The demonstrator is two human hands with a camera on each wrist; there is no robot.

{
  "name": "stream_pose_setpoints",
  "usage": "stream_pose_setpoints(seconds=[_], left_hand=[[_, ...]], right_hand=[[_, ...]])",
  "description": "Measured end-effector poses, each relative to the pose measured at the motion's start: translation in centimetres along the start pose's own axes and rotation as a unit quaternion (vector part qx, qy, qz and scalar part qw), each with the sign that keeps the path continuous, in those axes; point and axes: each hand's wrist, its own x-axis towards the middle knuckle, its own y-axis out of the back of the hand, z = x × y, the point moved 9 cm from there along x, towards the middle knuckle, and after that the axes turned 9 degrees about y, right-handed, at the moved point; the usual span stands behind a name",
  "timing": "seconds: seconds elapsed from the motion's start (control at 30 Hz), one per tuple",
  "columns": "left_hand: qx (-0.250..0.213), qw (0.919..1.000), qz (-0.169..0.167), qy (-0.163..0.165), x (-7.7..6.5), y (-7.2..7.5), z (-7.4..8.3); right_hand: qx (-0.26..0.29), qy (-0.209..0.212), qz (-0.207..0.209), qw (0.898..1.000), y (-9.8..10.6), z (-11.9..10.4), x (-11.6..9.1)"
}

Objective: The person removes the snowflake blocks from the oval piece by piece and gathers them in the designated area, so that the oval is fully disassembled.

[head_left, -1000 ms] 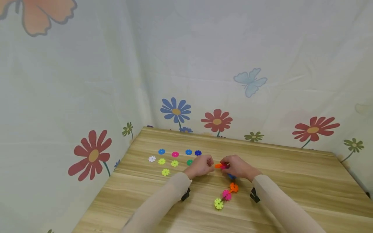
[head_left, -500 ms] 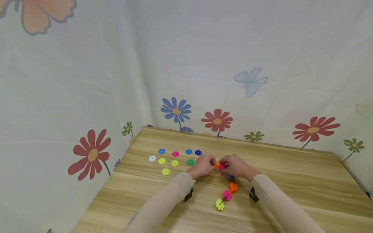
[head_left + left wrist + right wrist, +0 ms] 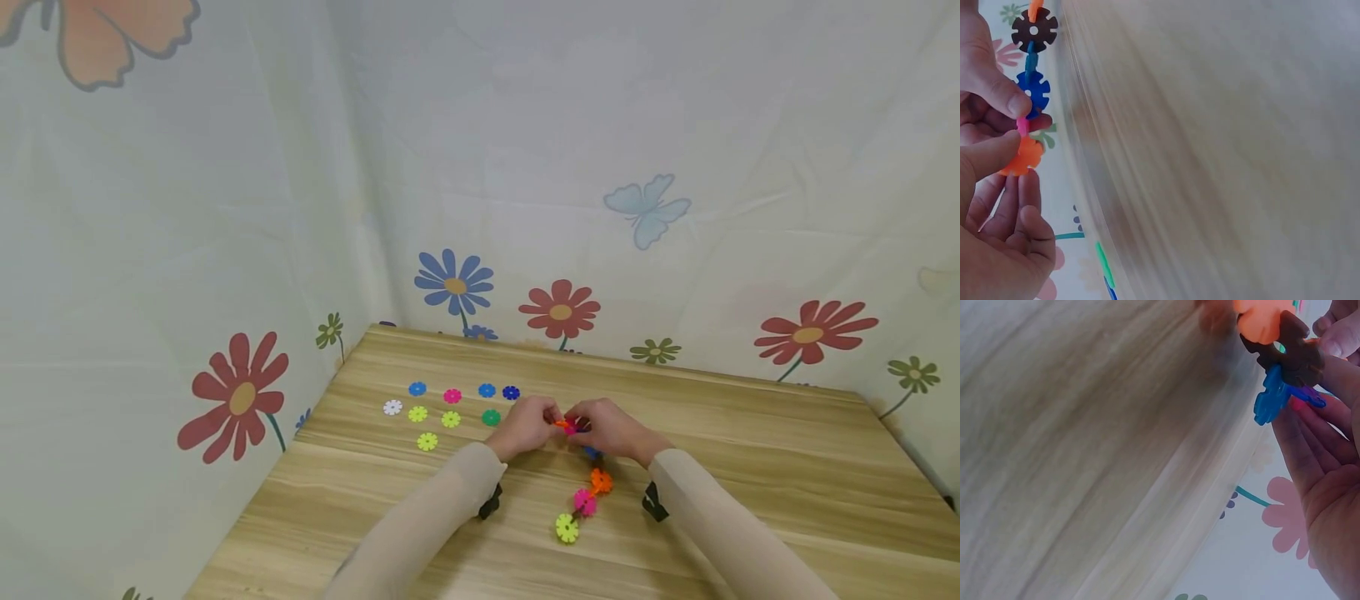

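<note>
My left hand (image 3: 527, 427) pinches an orange notched snowflake disc (image 3: 1025, 157) between thumb and fingers. My right hand (image 3: 611, 429) grips the end of a linked chain of such discs, its thumb and finger on a dark blue disc (image 3: 1038, 94). Between the two hands a pink disc (image 3: 1023, 125) meets the orange one, mostly hidden by fingertips. Further along the chain come a light blue disc (image 3: 1271, 395) and a brown disc (image 3: 1294, 353). Its lower part hangs toward me, with an orange disc (image 3: 602, 481), a pink disc (image 3: 585, 502) and a yellow disc (image 3: 567, 528) at the end.
Left of my hands, loose discs lie flat on the wooden table (image 3: 337, 492): a white disc (image 3: 392, 407), a green disc (image 3: 491, 417), a dark blue one (image 3: 511, 392), a pink one (image 3: 452, 396), plus several yellow and light blue. A flower-printed curtain (image 3: 510, 167) stands behind.
My left hand has moved right, bringing its fingers onto the orange disc beside my right hand. The chain's yellow end has shifted slightly right. My right hand stays nearly still.
</note>
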Motion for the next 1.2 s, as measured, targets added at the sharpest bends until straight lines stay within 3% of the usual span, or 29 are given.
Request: stream_pose_setpoints(seconds=[0.17, 0.43, 0.7, 0.9, 1.2], left_hand=[[-0.004, 0.9999, 0.008, -0.008, 0.1, 0.1, 0.3], [0.031, 0.9990, 0.019, -0.026, -0.1, 0.4, 0.7], [0.042, 0.9983, 0.022, -0.033, 0.0, 0.7, 0.4], [0.027, 0.9992, 0.009, -0.028, -0.2, 1.5, -0.3], [0.002, 0.9998, 0.010, -0.018, -0.8, 3.9, -1.8]], right_hand=[[0.005, 0.009, 0.000, 1.000, 0.0, -0.2, 0.2], [0.003, 0.020, -0.002, 1.000, -0.1, -0.3, 0.1], [-0.002, -0.006, -0.005, 1.000, 0.0, 0.3, 0.0], [-0.001, -0.025, -0.006, 1.000, -0.1, 0.8, -0.1], [-0.005, -0.036, -0.011, 0.999, 0.0, 0.8, -0.3]])
